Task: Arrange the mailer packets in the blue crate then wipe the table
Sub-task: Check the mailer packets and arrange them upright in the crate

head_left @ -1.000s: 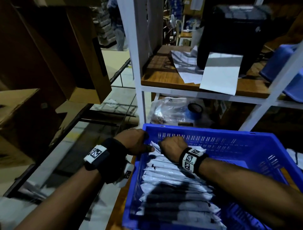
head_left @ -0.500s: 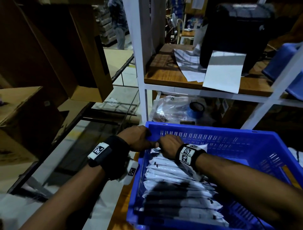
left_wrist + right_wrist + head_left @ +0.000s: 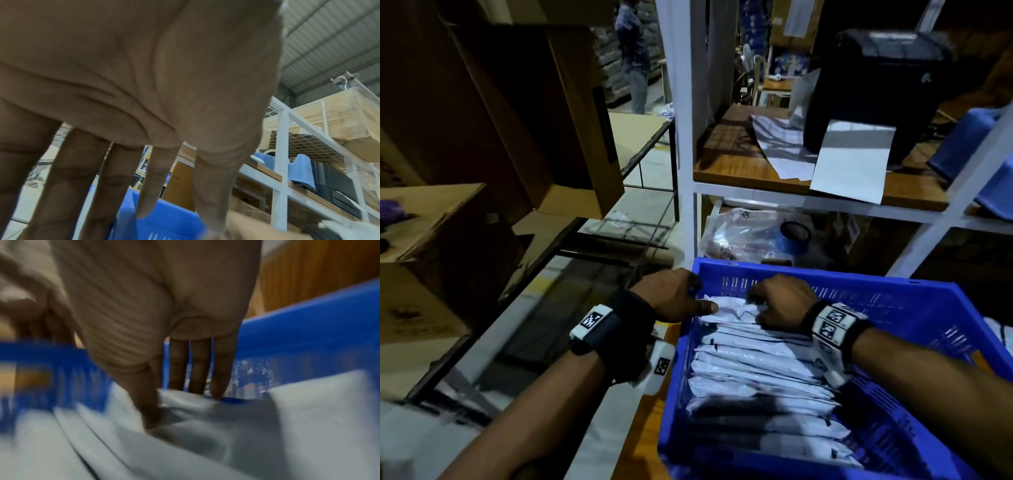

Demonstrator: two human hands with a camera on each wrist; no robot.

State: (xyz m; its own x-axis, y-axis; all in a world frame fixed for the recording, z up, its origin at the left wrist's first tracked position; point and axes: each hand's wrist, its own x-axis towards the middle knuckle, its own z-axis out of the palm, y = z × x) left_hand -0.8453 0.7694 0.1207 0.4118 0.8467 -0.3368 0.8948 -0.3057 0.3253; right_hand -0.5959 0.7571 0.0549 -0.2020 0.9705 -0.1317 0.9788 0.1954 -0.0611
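Pinching the rearmost mailer packet (image 3: 726, 308) between thumb and fingers, our right hand (image 3: 782, 301) works deep in the far left corner of the blue crate (image 3: 914, 308); in the right wrist view the thumb presses into the crumpled grey film while the fingers (image 3: 200, 369) reach down behind it, against the crate's slotted far wall. Our left hand (image 3: 671, 294) sits at that same corner, fingers straight over the rim, thumb touching the packet's left end; we cannot tell whether it truly clamps anything. The left wrist view shows those fingers (image 3: 152, 181) spread and extended above the blue edge.

Behind the gripped packet, toward us, the other mailer packets (image 3: 760, 387) lie in an overlapping row along the crate's left side, the nearest ones in shadow.

Compared with half a second ago, the left thumb has slid from the rim onto the packet, and the right hand has shifted slightly right. The crate rests on a wooden table (image 3: 640, 442), with a white shelf frame (image 3: 685, 164) just beyond.
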